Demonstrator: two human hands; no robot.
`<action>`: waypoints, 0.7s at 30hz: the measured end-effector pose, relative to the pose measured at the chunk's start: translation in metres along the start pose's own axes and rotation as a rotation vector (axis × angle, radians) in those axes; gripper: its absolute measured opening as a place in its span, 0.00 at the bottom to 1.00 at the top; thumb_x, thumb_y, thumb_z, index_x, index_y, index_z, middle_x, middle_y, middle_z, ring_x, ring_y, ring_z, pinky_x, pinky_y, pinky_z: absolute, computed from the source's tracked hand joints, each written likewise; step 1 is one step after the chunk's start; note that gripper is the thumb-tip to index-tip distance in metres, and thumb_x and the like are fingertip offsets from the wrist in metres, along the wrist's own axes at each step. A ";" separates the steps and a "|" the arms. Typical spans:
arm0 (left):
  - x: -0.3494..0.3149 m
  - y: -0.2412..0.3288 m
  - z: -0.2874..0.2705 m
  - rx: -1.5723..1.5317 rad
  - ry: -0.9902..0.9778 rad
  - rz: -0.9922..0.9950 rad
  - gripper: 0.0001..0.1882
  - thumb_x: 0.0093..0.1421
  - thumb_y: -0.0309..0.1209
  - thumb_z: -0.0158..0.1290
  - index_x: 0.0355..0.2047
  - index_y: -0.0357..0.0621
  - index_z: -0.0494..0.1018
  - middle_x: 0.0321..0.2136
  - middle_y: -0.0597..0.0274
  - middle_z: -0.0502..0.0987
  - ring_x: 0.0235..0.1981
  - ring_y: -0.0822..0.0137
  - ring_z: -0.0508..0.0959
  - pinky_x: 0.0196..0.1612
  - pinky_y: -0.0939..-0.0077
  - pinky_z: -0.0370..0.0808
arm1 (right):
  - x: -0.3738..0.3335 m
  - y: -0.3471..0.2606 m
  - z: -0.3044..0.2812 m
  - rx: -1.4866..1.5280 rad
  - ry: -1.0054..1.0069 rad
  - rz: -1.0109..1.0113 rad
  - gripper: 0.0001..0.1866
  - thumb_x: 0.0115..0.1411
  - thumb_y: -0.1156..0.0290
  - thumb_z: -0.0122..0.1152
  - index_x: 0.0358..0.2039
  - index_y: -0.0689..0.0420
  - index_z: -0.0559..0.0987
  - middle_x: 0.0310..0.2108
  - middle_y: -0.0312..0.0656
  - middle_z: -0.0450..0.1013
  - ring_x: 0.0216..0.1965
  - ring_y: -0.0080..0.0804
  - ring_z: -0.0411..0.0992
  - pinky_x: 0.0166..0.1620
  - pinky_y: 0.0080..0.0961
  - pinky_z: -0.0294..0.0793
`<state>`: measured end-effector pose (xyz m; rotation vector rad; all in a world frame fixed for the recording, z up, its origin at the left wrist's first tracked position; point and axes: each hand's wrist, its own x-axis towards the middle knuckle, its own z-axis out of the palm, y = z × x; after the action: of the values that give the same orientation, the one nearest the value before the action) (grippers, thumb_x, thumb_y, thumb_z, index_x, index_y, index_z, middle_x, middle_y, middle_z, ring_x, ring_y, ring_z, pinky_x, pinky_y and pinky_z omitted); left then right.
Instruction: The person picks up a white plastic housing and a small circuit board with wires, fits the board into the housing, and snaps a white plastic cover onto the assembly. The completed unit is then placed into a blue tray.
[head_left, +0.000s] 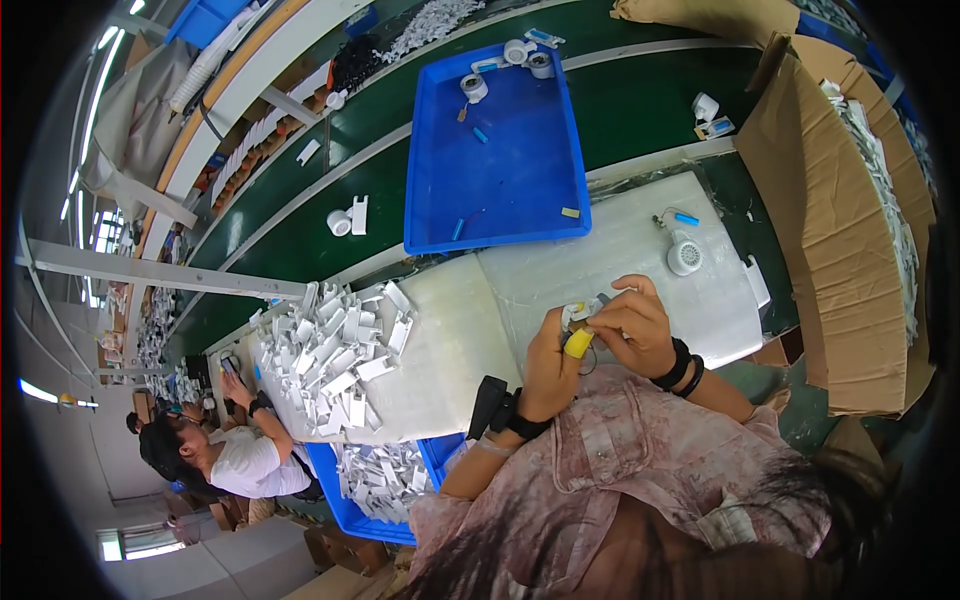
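Close in front of my body, my left hand pinches a small white part with a yellow piece on it. My right hand meets it from the other side, its fingertips closed on the same part. A thin dark wire hangs below the yellow piece; the fingers hide much of the part. Beyond my right hand, a round white fan head with a slotted grille lies on the pale work surface. A blue cylindrical cell on thin wires lies just behind it.
White plastic shells are heaped at left, with more in a blue bin below. A blue tray holding several fan parts straddles the green conveyor. A tall cardboard box stands at right. Another person works far left.
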<state>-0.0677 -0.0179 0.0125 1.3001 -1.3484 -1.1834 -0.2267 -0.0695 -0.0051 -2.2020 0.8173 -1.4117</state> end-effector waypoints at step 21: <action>0.000 -0.004 -0.010 0.048 -0.083 -0.123 0.17 0.63 0.27 0.50 0.51 0.37 0.65 0.35 0.48 0.76 0.34 0.55 0.78 0.37 0.70 0.73 | 0.008 -0.005 -0.007 -0.074 -0.047 -0.119 0.11 0.45 0.77 0.68 0.31 0.58 0.78 0.29 0.37 0.75 0.30 0.32 0.73 0.45 0.34 0.72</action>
<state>-0.0575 -0.0184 0.0095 1.3982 -1.3796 -1.3084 -0.2289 -0.0713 0.0061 -2.3665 0.7443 -1.3991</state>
